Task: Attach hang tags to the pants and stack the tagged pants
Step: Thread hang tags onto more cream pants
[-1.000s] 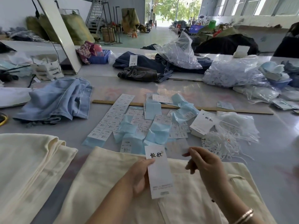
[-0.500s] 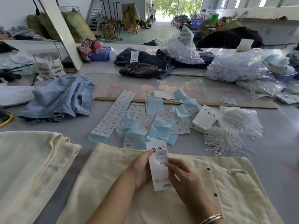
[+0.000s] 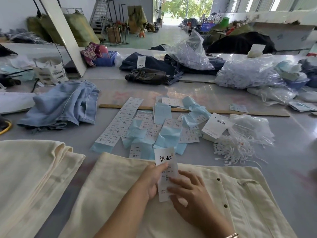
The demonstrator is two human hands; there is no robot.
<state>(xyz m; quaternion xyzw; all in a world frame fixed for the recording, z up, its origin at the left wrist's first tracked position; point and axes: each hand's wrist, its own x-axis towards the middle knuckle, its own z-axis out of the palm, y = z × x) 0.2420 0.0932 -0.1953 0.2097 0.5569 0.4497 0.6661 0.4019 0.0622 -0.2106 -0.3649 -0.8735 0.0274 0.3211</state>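
Note:
A white hang tag [image 3: 165, 158] with black brush characters stands upright over cream pants [image 3: 109, 191] spread in front of me. My left hand [image 3: 151, 179] pinches the tag's left edge. My right hand [image 3: 190, 194] lies flat on the tag's lower half, fingers pressing a printed size sticker against it. A folded stack of cream pants [image 3: 32, 169] lies at the left. Sticker sheets with blue backing [image 3: 142, 127], a pile of blank hang tags [image 3: 215, 127] and a heap of white tag strings [image 3: 235, 148] lie just beyond.
Light blue jeans [image 3: 60, 105] lie at the left, dark jeans [image 3: 154, 73] further back. A long wooden ruler [image 3: 248, 112] crosses the table. Clear bags of fasteners [image 3: 245, 73] crowd the right rear. A slanted white board [image 3: 65, 35] leans at the back left.
My right hand came in from the right and settled onto the tag, pressing a sticker on it. The left hand kept hold of the tag throughout.

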